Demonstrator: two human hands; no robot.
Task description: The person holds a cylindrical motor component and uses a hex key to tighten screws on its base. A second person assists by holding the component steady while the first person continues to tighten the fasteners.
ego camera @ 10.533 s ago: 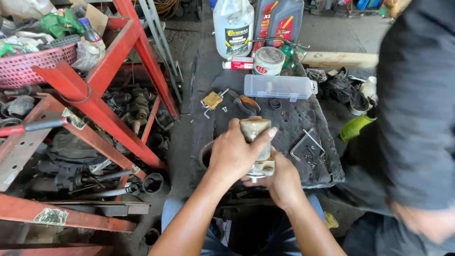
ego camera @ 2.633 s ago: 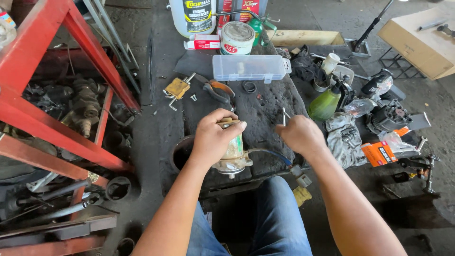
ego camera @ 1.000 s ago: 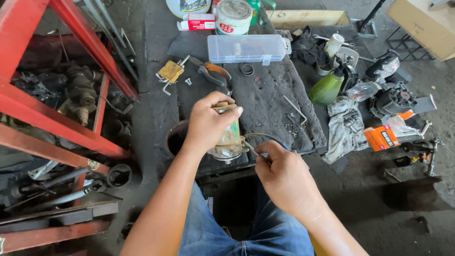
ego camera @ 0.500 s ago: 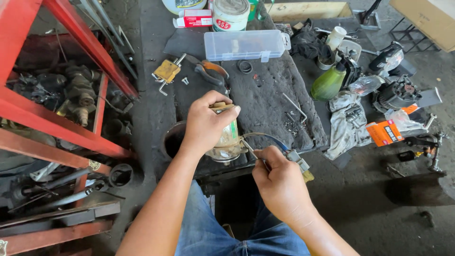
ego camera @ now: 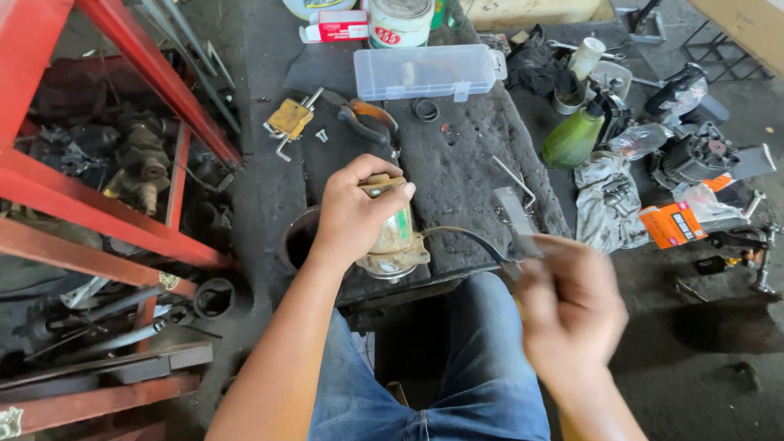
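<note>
The motor, a small greenish cylinder with a grimy metal base, stands upright at the near edge of the dark mat, just above the person's knees. The left hand wraps its grip fully round the upper body of the motor, fingers curled over the top. A black cable runs from the motor's base to the right, toward the right hand. That hand is blurred; its grip looks pinched on a flat grey tool that points up and away, but how tight it is I cannot tell.

Further back on the mat lie a hex key, pliers with orange handles, a yellow block and a clear plastic box. A green bottle stands right of the mat, a rag beside it. A red frame fills the left.
</note>
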